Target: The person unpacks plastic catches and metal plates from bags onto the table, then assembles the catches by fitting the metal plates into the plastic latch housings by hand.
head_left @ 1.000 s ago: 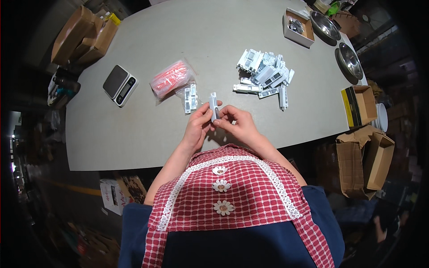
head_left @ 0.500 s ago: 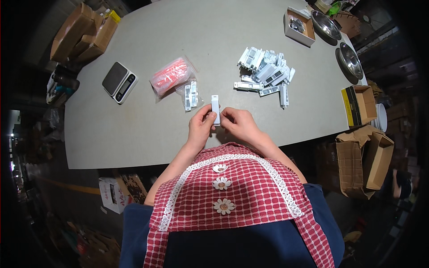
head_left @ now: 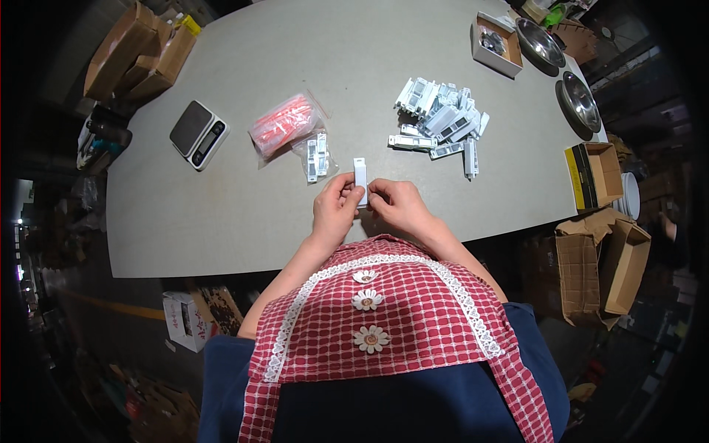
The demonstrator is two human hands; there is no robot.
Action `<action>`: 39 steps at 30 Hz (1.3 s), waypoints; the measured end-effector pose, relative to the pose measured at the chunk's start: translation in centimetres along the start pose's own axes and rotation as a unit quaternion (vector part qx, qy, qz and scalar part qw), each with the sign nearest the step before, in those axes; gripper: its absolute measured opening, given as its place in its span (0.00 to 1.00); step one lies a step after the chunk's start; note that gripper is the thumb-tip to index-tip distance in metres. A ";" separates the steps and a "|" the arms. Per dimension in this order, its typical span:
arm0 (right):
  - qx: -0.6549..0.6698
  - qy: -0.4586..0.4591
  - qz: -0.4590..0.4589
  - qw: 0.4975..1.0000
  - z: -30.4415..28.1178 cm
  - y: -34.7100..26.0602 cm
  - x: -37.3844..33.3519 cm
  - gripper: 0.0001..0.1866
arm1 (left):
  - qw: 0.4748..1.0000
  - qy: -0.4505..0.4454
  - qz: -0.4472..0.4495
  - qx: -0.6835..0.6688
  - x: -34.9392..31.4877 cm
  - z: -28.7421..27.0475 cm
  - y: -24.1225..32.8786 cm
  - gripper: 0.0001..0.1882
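A narrow white plastic piece [head_left: 360, 174] with a small tab at its far end stands out from my left hand [head_left: 333, 213], whose thumb and fingers pinch its side. My right hand [head_left: 402, 205] is just to the right of the piece, fingers curled and tips close against its near end; anything in them is hidden. Beyond my left hand lies a clear bag [head_left: 316, 158] with a few white-and-grey pieces in it. Ahead and to the right is a loose pile of similar white-and-grey plastic pieces [head_left: 449, 118].
A zip bag of pink-red items [head_left: 284, 124] lies left of centre, with a kitchen scale [head_left: 196, 129] farther left. At the far right are a small open box [head_left: 496, 60] of dark parts and two metal bowls [head_left: 538, 44]. A yellow-and-black carton [head_left: 583, 177] sits by the right edge.
Both hands stay nearly in place. The white piece has shifted very slightly to the right, and my left thumb has slid a little along with it.
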State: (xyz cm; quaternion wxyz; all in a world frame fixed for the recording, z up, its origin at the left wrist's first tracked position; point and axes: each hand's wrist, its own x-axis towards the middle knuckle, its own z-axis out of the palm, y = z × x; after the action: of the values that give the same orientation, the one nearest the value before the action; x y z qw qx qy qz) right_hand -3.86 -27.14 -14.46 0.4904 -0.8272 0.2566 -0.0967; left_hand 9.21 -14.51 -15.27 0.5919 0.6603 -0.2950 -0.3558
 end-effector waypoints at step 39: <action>-0.022 0.055 -0.070 0.996 1.0 -1.9 0.2 0.10 | 0.920 -0.014 -0.225 -0.322 1.7 -0.5 -3.2 0.19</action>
State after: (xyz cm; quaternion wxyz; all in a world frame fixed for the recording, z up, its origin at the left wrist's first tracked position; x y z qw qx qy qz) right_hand -2.63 -25.75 -13.35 0.4497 -0.8470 0.2263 -0.1706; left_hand 10.51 -15.20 -18.63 0.6725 0.4781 -0.0162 -0.5648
